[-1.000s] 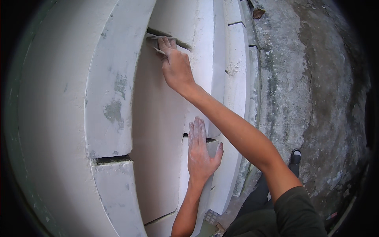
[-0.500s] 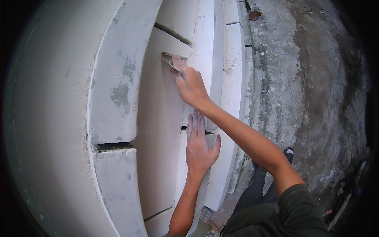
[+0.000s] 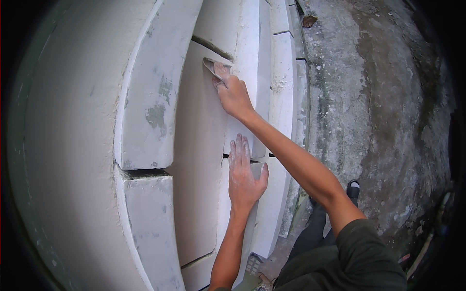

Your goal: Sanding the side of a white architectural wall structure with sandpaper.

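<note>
My right hand (image 3: 225, 85) is closed on a thin grey flat tool (image 3: 209, 64), perhaps a scraper or folded sheet, against the recessed white panel (image 3: 194, 116), just below a dark groove (image 3: 210, 46). My left hand (image 3: 243, 177), dusty white on its fingers, lies with fingers stretched out on the narrow white ledge (image 3: 225, 203) lower down, over a short dark slot. Left of the panel runs a raised block (image 3: 148, 97) with grey-green patches, split by a dark gap above a second block (image 3: 148, 218).
A smooth pale wall surface (image 3: 70, 145) fills the left side. More white stepped ledges (image 3: 279, 111) lie right of my hands. Stained concrete ground (image 3: 383, 121) is at the right, with a dry leaf (image 3: 309, 21), and my legs and a shoe (image 3: 353, 188) show below.
My right hand with the tool dropped from the upper groove, then shifted slightly back up toward it. My left hand stays on the ledge; the whole view has shifted a little.
</note>
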{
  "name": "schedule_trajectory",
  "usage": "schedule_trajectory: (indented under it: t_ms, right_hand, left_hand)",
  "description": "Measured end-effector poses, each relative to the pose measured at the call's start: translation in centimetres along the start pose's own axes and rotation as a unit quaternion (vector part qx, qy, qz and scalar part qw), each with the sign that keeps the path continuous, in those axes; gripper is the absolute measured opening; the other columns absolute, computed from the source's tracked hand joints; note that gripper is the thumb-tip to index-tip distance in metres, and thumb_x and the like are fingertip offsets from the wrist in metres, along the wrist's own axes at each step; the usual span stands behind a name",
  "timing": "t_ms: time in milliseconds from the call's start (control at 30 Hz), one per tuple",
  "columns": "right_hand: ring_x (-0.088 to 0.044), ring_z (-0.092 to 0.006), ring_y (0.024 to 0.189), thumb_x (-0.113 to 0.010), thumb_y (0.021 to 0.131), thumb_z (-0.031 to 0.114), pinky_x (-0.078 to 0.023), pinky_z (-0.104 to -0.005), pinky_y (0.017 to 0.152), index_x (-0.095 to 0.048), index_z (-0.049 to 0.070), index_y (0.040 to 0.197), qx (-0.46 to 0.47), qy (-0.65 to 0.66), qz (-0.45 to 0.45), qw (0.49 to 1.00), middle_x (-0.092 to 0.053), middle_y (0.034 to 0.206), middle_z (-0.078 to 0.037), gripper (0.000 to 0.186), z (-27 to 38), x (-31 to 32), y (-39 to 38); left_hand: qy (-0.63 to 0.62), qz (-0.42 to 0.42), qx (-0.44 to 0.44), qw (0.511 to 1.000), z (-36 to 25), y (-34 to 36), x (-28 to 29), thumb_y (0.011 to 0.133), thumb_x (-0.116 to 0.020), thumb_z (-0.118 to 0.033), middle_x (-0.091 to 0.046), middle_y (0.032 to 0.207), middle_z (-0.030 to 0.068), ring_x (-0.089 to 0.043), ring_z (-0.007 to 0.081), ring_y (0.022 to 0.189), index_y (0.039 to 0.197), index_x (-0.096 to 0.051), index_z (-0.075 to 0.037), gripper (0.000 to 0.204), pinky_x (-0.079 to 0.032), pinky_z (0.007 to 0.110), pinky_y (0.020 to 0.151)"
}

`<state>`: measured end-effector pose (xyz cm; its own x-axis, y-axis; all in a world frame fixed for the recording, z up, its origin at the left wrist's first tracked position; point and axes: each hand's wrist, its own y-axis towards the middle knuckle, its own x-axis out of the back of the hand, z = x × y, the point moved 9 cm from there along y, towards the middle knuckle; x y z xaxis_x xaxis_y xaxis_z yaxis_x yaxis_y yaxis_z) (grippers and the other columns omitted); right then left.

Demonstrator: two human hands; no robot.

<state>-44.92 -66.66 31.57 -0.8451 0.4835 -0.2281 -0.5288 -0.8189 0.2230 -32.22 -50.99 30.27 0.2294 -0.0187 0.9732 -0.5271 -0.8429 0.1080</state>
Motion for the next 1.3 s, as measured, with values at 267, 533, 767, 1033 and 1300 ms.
schedule_trajectory:
  t_ms: [267, 533, 767, 1033, 1300]
  right_hand:
    - [-0.042, -0.037, 0.14, -0.049, 0.093, 0.006, -0.034, -0.0393, 0.118, -0.046, 0.0, 0.145, 0.036, -0.02, -0.022, 0.999, -0.044, 0.148, -0.026, 0.053, 0.3, -1.0, 0.8]
    - [-0.05, -0.0382, 0.134, -0.047, 0.089, 0.002, -0.041, -0.0401, 0.112, -0.049, -0.003, 0.142, 0.067, -0.081, -0.047, 0.993, -0.045, 0.147, -0.024, 0.054, 1.2, -0.1, 1.0]
    - [-0.069, -0.0306, 0.11, -0.047, 0.09, -0.002, -0.05, -0.034, 0.096, -0.059, 0.002, 0.137, 0.116, 0.023, 0.262, 0.958, -0.063, 0.132, -0.02, 0.049, 3.8, 5.3, -11.8]
    - [-0.059, -0.0104, 0.069, -0.061, 0.096, 0.018, -0.045, -0.0292, 0.063, -0.07, -0.003, 0.101, -0.248, -0.168, 0.023, 0.954, -0.066, 0.078, -0.002, 0.023, -12.9, 46.4, -24.3]
    - [-0.063, -0.0101, 0.078, -0.062, 0.097, 0.012, -0.05, -0.0276, 0.071, -0.066, 0.0, 0.114, -0.353, 0.005, -0.055, 0.934, -0.068, 0.092, -0.001, 0.021, -10.0, 58.4, -30.8]
  left_hand:
    - [-0.007, -0.005, -0.001, 1.0, 0.2, 0.1, 0.0, 0.082, -0.068, -0.015, -0.034, 0.157, 0.0276, -0.028, 0.0479, 0.147, 0.152, -0.032, 0.007, 0.082, -0.025, 0.049, 0.121]
    - [-0.02, -0.03, -0.023, 0.999, -1.1, 0.0, 0.2, 0.081, -0.068, -0.014, -0.037, 0.156, 0.0277, -0.03, 0.0492, 0.146, 0.151, -0.034, 0.006, 0.08, -0.028, 0.048, 0.12]
    - [-0.064, -0.037, 0.015, 0.997, 0.8, -0.7, 0.2, 0.083, -0.067, -0.012, -0.042, 0.152, 0.0274, -0.034, 0.0466, 0.144, 0.146, -0.041, 0.007, 0.071, -0.029, 0.049, 0.12]
    - [-0.195, -0.143, -0.032, 0.97, -8.6, -5.7, -2.7, 0.087, -0.063, -0.003, -0.064, 0.131, 0.0216, -0.056, 0.0424, 0.129, 0.123, -0.066, 0.003, 0.036, -0.042, 0.047, 0.111]
    - [-0.334, 0.133, 0.037, 0.932, -16.7, -6.5, -21.0, 0.093, -0.066, -0.018, -0.07, 0.117, 0.0227, -0.068, 0.0337, 0.112, 0.124, -0.066, 0.002, 0.037, -0.05, 0.04, 0.1]
